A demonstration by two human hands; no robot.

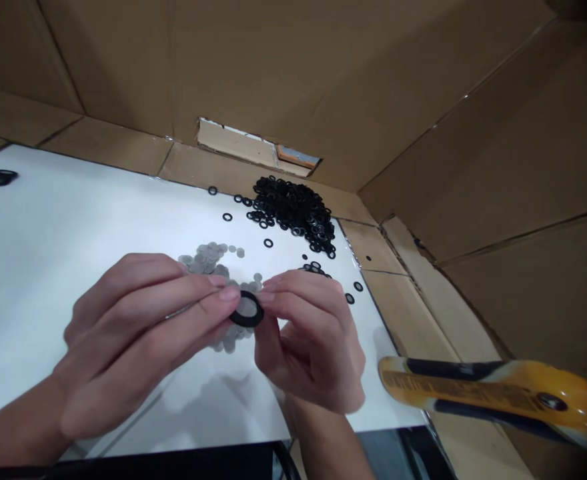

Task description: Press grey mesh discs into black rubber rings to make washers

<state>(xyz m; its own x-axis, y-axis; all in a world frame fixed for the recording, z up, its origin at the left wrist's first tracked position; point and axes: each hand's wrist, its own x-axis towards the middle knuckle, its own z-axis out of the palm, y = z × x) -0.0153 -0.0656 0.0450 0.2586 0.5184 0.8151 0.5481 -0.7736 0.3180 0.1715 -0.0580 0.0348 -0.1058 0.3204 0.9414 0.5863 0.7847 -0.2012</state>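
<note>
Between my two hands is a black ring washer (235,318) with a grey mesh disc (246,307) showing in its opening. My left hand (143,340) pinches the ring's left edge with closed fingers. At the right edge, the fingertips of my right hand (313,333) grip the same ring. Beneath and behind the hands, a loose pile of small grey discs (208,257) lies on the white sheet, partly covered by my fingers. Several rings (315,267), some with grey centres, lie just beyond my right hand.
A large heap of black rings (293,210) sits at the back right of the white board (98,213). More black rings (2,177) lie at the far left. A yellow and black utility knife (478,387) is at the right. Cardboard walls (273,60) enclose the back and right side.
</note>
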